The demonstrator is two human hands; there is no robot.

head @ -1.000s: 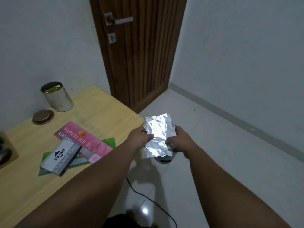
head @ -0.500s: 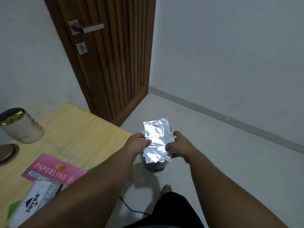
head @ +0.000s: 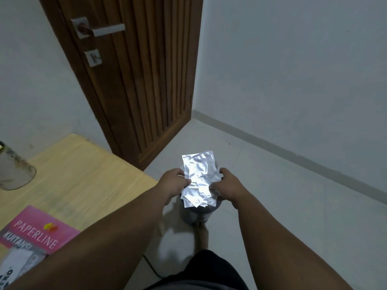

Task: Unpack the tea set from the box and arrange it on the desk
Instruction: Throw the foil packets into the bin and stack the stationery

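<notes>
Both hands hold a bundle of several silver foil packets (head: 199,176) out over the floor, past the desk's right corner. My left hand (head: 174,181) pinches the bundle's left edge and my right hand (head: 228,186) grips its right edge. Directly beneath the packets stands a small grey bin (head: 195,214) on the floor, mostly hidden by them. A round tin (head: 14,170) with a gold foil lining stands on the wooden desk (head: 83,176) at the far left edge of view. No box is in view.
A pink Paperline receipt book (head: 39,229) and a black-and-white stamp pad box (head: 16,266) lie on the desk's near part. A brown wooden door (head: 134,76) stands shut behind the desk. A black cable (head: 152,271) runs across the tiled floor by my dark shorts.
The view has swung right and down, so the desk has slid left. Both hands still hold the foil packets, now lower over the grey bin. The tin's lid has left the view.
</notes>
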